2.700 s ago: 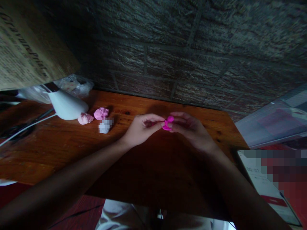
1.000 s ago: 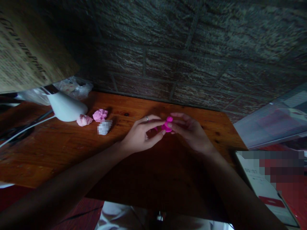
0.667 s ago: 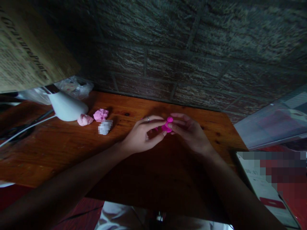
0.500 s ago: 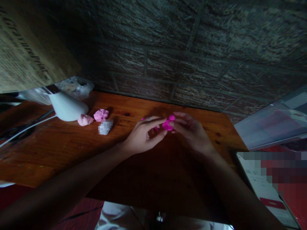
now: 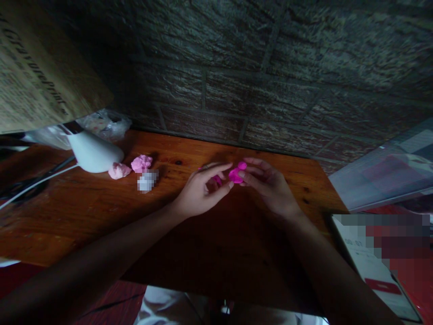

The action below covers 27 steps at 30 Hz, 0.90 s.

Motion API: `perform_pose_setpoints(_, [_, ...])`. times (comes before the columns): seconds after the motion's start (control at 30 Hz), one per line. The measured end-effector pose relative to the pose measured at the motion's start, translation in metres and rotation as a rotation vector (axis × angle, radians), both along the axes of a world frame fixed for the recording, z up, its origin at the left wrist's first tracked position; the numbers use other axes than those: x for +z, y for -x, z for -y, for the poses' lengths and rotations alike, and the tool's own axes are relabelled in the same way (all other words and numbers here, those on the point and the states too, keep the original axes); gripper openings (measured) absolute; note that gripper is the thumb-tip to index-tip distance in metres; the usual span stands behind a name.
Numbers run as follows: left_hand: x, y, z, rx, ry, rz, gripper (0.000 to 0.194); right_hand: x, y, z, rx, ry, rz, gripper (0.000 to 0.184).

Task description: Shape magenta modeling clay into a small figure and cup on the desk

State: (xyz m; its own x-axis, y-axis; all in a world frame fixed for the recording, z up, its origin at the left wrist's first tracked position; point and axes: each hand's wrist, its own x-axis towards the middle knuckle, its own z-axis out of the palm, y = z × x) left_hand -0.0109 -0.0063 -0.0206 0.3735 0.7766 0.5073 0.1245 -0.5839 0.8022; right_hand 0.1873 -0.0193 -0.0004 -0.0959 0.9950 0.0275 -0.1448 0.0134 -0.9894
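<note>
Magenta, the lobed piece [image 5: 236,175] sits pinched between thumb and fingers of the right hand [image 5: 269,184], just beside the thumb of the half-curled left hand [image 5: 199,192], where another bit [image 5: 217,181] shows, its grip unclear; beyond the table [image 5: 101,212] rises a dark wall [image 5: 189,90]

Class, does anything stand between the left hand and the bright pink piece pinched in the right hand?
Nothing visible does. The left hand has its thumb tip right by the bright pink piece in the right hand; whether they touch is unclear. The pink lumps lie off to the left beside the lamp.
</note>
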Motion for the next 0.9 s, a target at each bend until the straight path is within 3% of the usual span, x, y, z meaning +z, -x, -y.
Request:
perform_pose_setpoints(0.13, [-0.0093,0.0011,-0.0072,-0.084,0.417,0.172,0.050,0.0004,0.0004,0.0001,-0.003,0.000,0.000,0.051])
perform_pose_setpoints(0.2, [-0.0097,0.0018,-0.0090,-0.113,0.509,0.193,0.049,-0.0001,0.0005,0.0002,0.001,-0.001,-0.009,0.049])
perform_pose_setpoints(0.43, [-0.0070,-0.0011,-0.0064,-0.055,0.305,0.202,0.035,-0.0020,-0.0005,0.0001,-0.008,0.001,0.004,0.049])
perform_pose_setpoints(0.57, [-0.0066,-0.0016,-0.0061,-0.088,0.454,0.236,0.044,-0.0026,-0.0001,0.0004,-0.001,0.003,-0.001,0.046])
perform_pose_setpoints(0.73, [-0.0018,0.0007,-0.0066,-0.188,0.607,0.252,0.036,-0.0025,0.0013,0.0008,0.008,-0.012,0.016,0.044])
perform_pose_setpoints(0.9, [-0.0005,0.0011,-0.0061,-0.167,0.694,0.310,0.037,-0.0030,0.0027,0.0008,0.004,-0.017,0.014,0.047])
